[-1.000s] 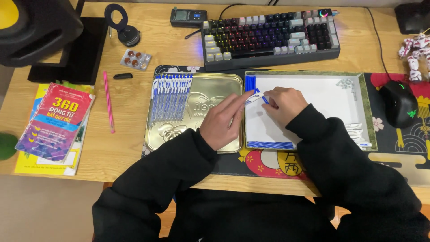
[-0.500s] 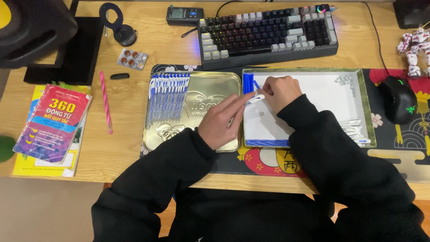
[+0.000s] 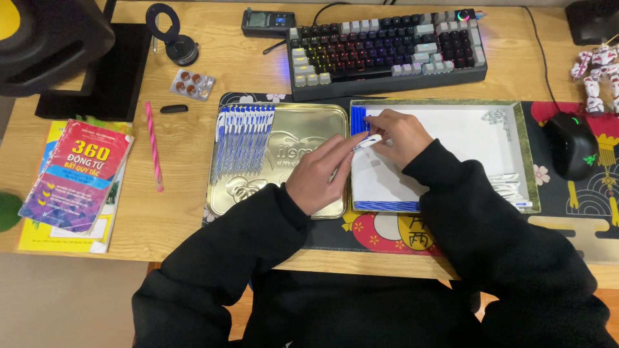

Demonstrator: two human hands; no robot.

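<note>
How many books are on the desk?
2: a red and purple book at the desk's left edge, lying on a yellow book that peeks out beneath it. More could be hidden underneath.

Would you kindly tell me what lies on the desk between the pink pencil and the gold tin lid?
Nothing lies there. In the head view, the stretch between the pink pencil and the gold tin lid is bare wooden desk.

A light wooden desk (image 3: 193, 212) carries everything. At its back edge sit a keyboard (image 3: 387, 48) and a small dark gadget (image 3: 267, 21). A patterned mat (image 3: 580, 212) covers the right part, under a gold tin lid (image 3: 258, 193), an open white-lined box (image 3: 522, 148) and a black mouse (image 3: 570, 145). To the left lie a pink pen (image 3: 153, 145), a blister pack (image 3: 191, 84), what may be a small black cap (image 3: 174, 109), and stacked books (image 3: 74, 177).
</note>
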